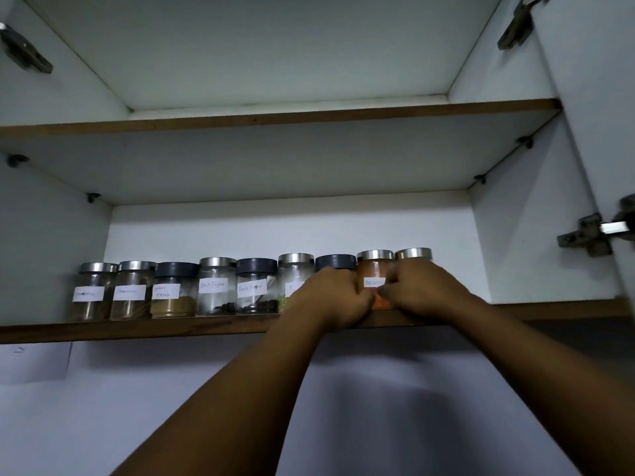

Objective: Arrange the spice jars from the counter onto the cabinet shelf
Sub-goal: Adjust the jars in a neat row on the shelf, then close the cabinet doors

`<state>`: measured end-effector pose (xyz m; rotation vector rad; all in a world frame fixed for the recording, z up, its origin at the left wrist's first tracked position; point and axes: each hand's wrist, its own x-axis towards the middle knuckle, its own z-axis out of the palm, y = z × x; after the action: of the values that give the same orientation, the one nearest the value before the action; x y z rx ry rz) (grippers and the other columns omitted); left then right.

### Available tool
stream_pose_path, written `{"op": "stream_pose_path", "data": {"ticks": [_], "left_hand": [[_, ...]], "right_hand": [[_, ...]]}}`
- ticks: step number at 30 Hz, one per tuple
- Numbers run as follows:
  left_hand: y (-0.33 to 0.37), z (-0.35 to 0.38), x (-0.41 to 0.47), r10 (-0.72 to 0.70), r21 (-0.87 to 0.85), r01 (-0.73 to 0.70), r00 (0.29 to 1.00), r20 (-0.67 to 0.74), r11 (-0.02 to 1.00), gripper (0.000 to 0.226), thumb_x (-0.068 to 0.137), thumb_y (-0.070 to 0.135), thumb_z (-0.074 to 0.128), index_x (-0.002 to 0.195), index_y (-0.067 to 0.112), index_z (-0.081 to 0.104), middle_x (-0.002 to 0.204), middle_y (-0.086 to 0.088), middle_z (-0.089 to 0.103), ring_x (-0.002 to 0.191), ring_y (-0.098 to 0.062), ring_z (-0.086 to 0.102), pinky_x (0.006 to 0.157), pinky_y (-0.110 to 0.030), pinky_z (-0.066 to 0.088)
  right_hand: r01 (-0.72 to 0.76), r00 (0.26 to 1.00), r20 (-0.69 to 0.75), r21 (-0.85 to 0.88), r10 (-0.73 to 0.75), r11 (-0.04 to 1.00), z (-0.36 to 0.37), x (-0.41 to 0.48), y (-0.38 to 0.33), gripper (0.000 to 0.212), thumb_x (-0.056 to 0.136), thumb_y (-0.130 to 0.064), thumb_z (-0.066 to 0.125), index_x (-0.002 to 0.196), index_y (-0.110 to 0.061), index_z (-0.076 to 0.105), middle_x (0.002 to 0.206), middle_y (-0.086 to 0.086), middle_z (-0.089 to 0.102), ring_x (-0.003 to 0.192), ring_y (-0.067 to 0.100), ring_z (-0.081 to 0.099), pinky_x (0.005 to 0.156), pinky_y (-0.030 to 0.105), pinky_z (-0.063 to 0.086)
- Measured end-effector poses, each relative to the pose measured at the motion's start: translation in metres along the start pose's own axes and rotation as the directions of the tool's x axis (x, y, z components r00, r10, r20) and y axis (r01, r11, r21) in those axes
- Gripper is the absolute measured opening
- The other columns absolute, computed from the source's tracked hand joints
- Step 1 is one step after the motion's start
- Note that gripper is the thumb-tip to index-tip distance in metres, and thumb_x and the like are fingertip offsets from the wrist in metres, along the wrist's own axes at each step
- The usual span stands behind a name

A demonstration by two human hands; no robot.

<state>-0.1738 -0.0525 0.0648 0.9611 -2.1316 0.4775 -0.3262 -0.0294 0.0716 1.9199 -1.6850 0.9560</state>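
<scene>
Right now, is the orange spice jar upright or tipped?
Upright. The orange spice jar has its steel lid level, in line with neighbouring lids; the left hand and right hand partly cover its body.

Dim, bluish and slightly soft, with wide-angle bending at the edges and arm shadows on the wall (395,407).

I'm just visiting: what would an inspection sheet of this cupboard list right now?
Surface: lower shelf, wooden front edge, carries every jar.
Job's things: nine spice jars in one row; orange jar second from right.
Clutter: nothing seen.
Hands: left hand and right hand curl against the orange jar from either side.
Cables: nothing seen.
Surroundings: upper shelf, door hinge, white wall below.
</scene>
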Motion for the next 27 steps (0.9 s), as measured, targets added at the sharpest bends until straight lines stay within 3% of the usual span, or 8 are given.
{"op": "stream_pose_path", "data": {"ticks": [2, 4, 6, 9, 13, 18, 22, 27], "left_hand": [[0.002, -0.001, -0.006, 0.007, 0.067, -0.001, 0.996, -0.094, 0.998, 0.047, 0.088, 0.034, 0.041, 0.046, 0.014, 0.036, 0.05, 0.002, 0.037, 0.056, -0.022, 0.042, 0.05, -0.027, 0.025], [0.008, 0.0, -0.014, -0.015, 0.123, 0.037, 0.984, -0.176, 0.992, 0.047, 0.091, 0.036, 0.037, 0.053, 0.01, 0.046, 0.057, -0.006, 0.05, 0.062, -0.027, 0.05, 0.056, -0.027, 0.03], [0.016, 0.002, -0.027, -0.042, 0.237, 0.096, 0.974, -0.222, 0.967, 0.043, 0.094, 0.034, 0.033, 0.073, 0.011, 0.062, 0.078, -0.013, 0.065, 0.075, -0.031, 0.06, 0.059, -0.029, 0.033], [0.025, 0.005, -0.05, 0.04, 0.457, 0.062, 0.977, -0.21, 0.887, 0.036, 0.097, 0.033, 0.029, 0.099, 0.014, 0.06, 0.091, -0.009, 0.068, 0.081, -0.028, 0.064, 0.058, -0.031, 0.034], [0.024, -0.024, -0.077, 0.025, 0.49, -0.005, 0.999, -0.034, 0.872, 0.03, 0.092, 0.029, 0.04, 0.115, 0.011, 0.048, 0.106, -0.011, 0.064, 0.091, -0.029, 0.062, 0.062, -0.032, 0.035], [0.02, -0.079, -0.117, -0.06, 0.432, -0.018, 0.984, 0.168, 0.902, 0.036, 0.089, 0.026, 0.049, 0.121, 0.012, 0.044, 0.114, -0.013, 0.06, 0.102, -0.031, 0.058, 0.067, -0.036, 0.038], [-0.007, -0.132, -0.165, -0.135, 0.4, 0.039, 0.968, 0.213, 0.916, 0.043, 0.088, 0.033, 0.052, 0.125, 0.013, 0.041, 0.12, -0.013, 0.055, 0.109, -0.031, 0.052, 0.074, -0.038, 0.043], [-0.059, -0.223, -0.236, -0.26, 0.481, 0.134, 0.944, 0.205, 0.866, 0.062, 0.082, 0.041, 0.059, 0.132, 0.013, 0.036, 0.128, -0.012, 0.049, 0.116, -0.031, 0.046, 0.085, -0.039, 0.043]], "right_hand": [[-0.036, 0.998, -0.057, 0.011, 0.037, 0.999, 0.001, -0.012, 0.001, 0.027, 0.086, -0.043, 0.044, 0.079, -0.023, 0.061, 0.082, 0.001, 0.061, 0.078, 0.022, 0.058, 0.058, 0.027, 0.035], [-0.042, 0.988, -0.148, -0.083, 0.029, 0.996, 0.006, -0.026, -0.002, 0.04, 0.09, -0.047, 0.033, 0.09, -0.022, 0.064, 0.094, 0.006, 0.066, 0.088, 0.027, 0.061, 0.065, 0.03, 0.038], [0.009, 0.971, -0.234, -0.162, -0.048, 0.987, 0.01, -0.042, -0.006, 0.046, 0.095, -0.043, 0.026, 0.091, -0.02, 0.066, 0.095, 0.008, 0.069, 0.088, 0.028, 0.062, 0.067, 0.033, 0.04], [0.042, 0.965, -0.246, -0.179, -0.086, 0.983, 0.004, -0.059, -0.01, 0.049, 0.098, -0.044, 0.023, 0.093, -0.019, 0.065, 0.094, 0.009, 0.07, 0.087, 0.027, 0.063, 0.074, 0.035, 0.045], [-0.034, 0.998, -0.054, -0.245, 0.022, 0.969, -0.015, -0.072, -0.024, 0.042, 0.089, -0.054, 0.041, 0.108, -0.021, 0.058, 0.107, 0.006, 0.066, 0.097, 0.024, 0.061, 0.083, 0.035, 0.048], [-0.067, 0.949, 0.274, -0.305, 0.155, 0.95, -0.044, -0.083, -0.068, 0.061, 0.071, -0.063, 0.06, 0.118, -0.025, 0.055, 0.116, 0.0, 0.062, 0.103, 0.019, 0.058, 0.089, 0.035, 0.05], [0.119, 0.895, 0.445, -0.202, -0.017, 0.972, -0.04, -0.093, -0.131, 0.072, 0.075, -0.062, 0.06, 0.137, -0.03, 0.042, 0.13, 0.0, 0.056, 0.111, 0.019, 0.056, 0.091, 0.032, 0.048], [0.315, 0.891, 0.284, 0.175, -0.354, 0.933, -0.01, -0.114, -0.257, 0.092, 0.071, -0.063, 0.062, 0.147, -0.033, 0.02, 0.148, -0.004, 0.039, 0.13, 0.018, 0.044, 0.1, 0.032, 0.043]]}}
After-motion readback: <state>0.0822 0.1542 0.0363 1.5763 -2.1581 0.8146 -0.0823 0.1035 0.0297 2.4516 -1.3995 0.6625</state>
